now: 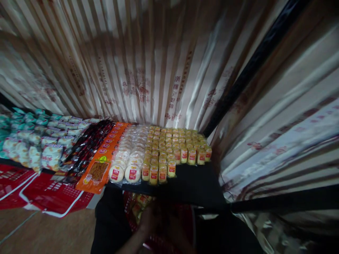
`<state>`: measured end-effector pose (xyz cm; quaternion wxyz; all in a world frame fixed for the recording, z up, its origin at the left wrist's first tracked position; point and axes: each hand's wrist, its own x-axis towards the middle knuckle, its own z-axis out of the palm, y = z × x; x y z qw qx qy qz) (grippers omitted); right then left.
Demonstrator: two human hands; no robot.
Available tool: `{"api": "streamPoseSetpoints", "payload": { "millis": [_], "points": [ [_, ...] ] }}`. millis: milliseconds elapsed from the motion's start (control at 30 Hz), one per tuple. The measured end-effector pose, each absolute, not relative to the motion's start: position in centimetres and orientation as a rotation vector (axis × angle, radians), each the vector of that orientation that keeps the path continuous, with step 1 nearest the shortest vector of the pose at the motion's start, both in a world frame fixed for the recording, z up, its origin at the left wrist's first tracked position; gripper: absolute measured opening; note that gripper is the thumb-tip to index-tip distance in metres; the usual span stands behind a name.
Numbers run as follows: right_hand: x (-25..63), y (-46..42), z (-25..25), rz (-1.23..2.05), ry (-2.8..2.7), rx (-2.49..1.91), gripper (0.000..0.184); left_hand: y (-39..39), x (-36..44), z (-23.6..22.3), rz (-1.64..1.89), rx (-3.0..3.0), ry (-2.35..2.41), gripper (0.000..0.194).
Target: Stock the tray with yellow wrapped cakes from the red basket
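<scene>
Several yellow packets (pixel 138 207) lie in the red basket (pixel 128 208) — both hands (pixel 153 213) there, grip too dark to tell.

Clock read from the round packs (pixel 129 155), which are ranged in two columns on the shelf (pixel 197 181).
- At 3: small packs (pixel 182 148), set alongside in rows.
- At 9, outward: flat pack (pixel 106 150), narrow packets (pixel 90 143), pouches (pixel 51 151), all laid on the shelf.
- At 12: curtain (pixel 148 70), hung behind.
- At 2: post (pixel 249 74).
- At 8: handled baskets (pixel 51 192), placed below the shelf edge.
- At 5: lower basket (pixel 188 224), placed between the legs (pixel 112 220); more small packs contained.
</scene>
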<state>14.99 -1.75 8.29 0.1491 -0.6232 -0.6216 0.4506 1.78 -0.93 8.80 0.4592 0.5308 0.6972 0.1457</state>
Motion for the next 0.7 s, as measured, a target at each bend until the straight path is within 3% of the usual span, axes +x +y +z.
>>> {"api": "streamPoseSetpoints", "payload": {
  "millis": [200,333,533,700],
  "points": [
    [16.3,-2.5,9.6,1.326,-1.822,-1.667,0.041,-1.4,1.1,11.5,0.354,1.564,1.655,0.035],
    [17.4,-3.3,10.0,1.334,-1.715,-1.605,0.04,-1.5,0.4,14.3,0.294,1.652,1.556,0.039],
    [18.5,-4.5,11.5,1.596,-1.501,-1.258,0.048,-1.0,0.2,18.3,0.362,1.775,1.249,0.035],
    [19.1,-4.2,14.6,1.577,-1.51,-1.314,0.048,0.0,0.7,19.7,0.49,1.775,1.166,0.034]
  ]
}}
